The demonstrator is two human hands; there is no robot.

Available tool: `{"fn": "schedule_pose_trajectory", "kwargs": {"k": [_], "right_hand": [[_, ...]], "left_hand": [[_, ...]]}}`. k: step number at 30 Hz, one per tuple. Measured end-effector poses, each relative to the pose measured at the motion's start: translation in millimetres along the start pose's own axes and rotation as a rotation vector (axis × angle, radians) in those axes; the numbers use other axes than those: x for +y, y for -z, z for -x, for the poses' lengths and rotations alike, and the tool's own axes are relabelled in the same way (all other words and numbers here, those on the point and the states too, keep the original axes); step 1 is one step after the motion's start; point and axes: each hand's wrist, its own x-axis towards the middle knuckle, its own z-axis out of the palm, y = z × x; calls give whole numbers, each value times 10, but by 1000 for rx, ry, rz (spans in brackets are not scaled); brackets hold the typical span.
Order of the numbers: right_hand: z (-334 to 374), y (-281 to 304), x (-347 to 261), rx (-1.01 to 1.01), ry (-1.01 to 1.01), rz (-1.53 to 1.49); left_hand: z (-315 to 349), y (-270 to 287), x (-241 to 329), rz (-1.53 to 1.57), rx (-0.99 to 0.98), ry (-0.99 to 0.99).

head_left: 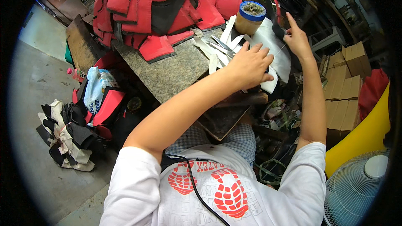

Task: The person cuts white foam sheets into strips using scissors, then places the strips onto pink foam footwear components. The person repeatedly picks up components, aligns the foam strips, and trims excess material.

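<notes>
My left hand (253,65) is over the right end of the worktable, palm down with its fingers spread. What lies beneath its palm is mostly hidden. Beside its fingertips, a pair of scissors (224,47) rests among white strips (213,60). My right hand (297,41) is raised farther right, index finger stretched out and the other fingers curled. From those curled fingers a thin white thread (281,49) slants down toward my left hand. White sheet material (274,37) lies between the two hands, next to a jar (250,19) with a blue rim and brownish contents.
Red and black cut pieces (150,8) are heaped across the back of the stone-topped table (157,73). Scraps and a bag (99,90) crowd the floor at left. Cardboard boxes (343,92), a yellow curved object (362,132) and a fan (358,190) stand at right.
</notes>
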Motion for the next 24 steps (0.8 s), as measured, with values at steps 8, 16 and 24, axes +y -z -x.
{"fn": "schedule_pose_trajectory", "kwargs": {"k": [8,16,24], "right_hand": [[-423,609,344,301,254,-339],[-457,76,587,146,-279,-679],[-406,420,439,252,103,-869]], "left_hand": [[-257,-160,-130,-140,-401,125],[-150,-116,-112,-126,-336,118],[-101,-177,-111,-95,-288,141]]}}
